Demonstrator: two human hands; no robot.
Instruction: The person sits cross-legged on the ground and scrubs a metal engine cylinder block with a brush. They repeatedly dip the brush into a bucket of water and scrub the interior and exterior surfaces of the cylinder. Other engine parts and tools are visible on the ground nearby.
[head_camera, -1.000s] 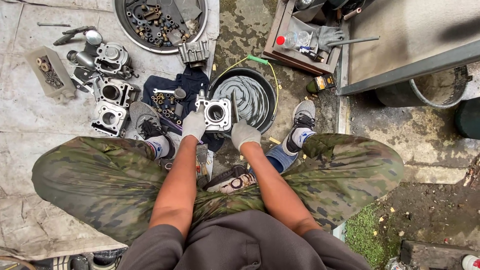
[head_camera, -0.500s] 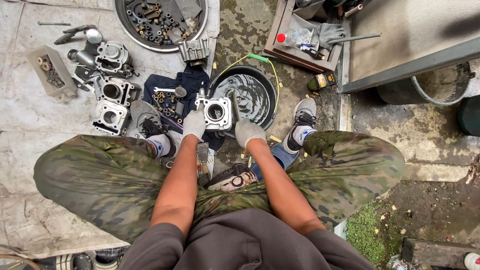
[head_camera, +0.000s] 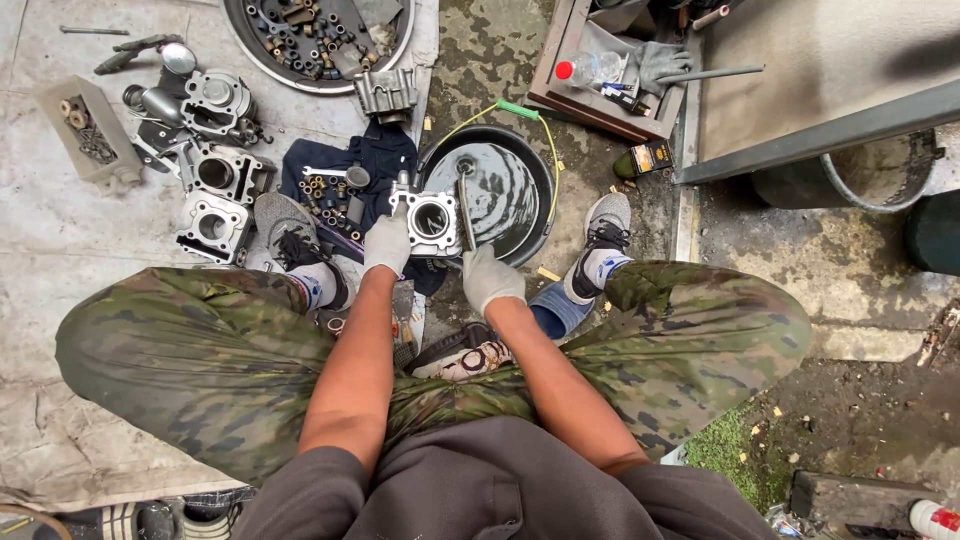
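A metal cylinder block (head_camera: 430, 217) with a round bore was held up at the left rim of a black basin (head_camera: 535, 195), and everything else could be placed from that basin. Far to the left of the basin, a shallow grey tray of small parts (head_camera: 88, 132) was seen lying on pale sheeting. Nearer, still left of the basin, two more engine castings (head_camera: 218, 195) were laid side by side, and a dark blue cloth (head_camera: 385, 155) strewn with small bolts and sleeves was spread just beside the rim. A round pan of nuts and scrap (head_camera: 318, 35) was set above and left of the basin. The left hand (head_camera: 387, 243), gloved in grey, was closed around the lower left corner of the cylinder block. The right hand (head_camera: 492, 279), also gloved, was wrapped around the handle of a thin rod-like tool (head_camera: 465, 205) that stood up into the basin just beside the block. Above and right of the basin, a wooden crate (head_camera: 600, 95) holding a bottle and gloves was seen.
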